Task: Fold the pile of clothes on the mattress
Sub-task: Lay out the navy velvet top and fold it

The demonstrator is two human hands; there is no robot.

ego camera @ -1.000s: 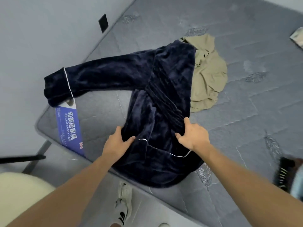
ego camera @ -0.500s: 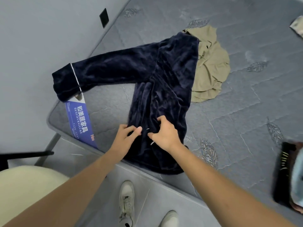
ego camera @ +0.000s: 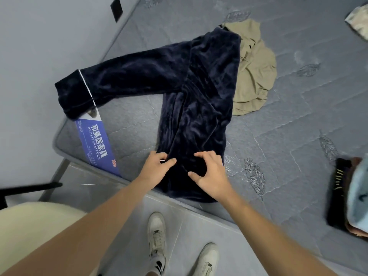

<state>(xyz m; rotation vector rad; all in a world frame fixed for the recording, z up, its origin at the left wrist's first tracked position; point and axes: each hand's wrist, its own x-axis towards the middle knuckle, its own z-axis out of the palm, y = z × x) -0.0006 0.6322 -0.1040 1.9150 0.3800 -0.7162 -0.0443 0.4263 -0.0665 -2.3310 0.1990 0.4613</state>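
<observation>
A dark navy velvet top (ego camera: 199,100) with white piping lies on the grey quilted mattress (ego camera: 288,126), its body folded narrow and one sleeve stretched out to the left. My left hand (ego camera: 157,166) pinches the fabric at the top's near left edge. Just to the right, my right hand (ego camera: 211,174) presses on the near hem with fingers spread. A crumpled khaki garment (ego camera: 254,70) lies beyond the top, partly under its right shoulder.
A stack of folded clothes (ego camera: 350,196) sits at the mattress's right edge, and a pale patterned cloth (ego camera: 358,18) lies far right. A blue label (ego camera: 95,140) marks the mattress corner. A cream cushioned seat (ego camera: 33,222) is lower left. My white shoes (ego camera: 157,234) stand on the floor.
Both hands folded the top's right side over toward the left, making the body narrower. The right hand then shifted back right along the hem and spread its fingers.
</observation>
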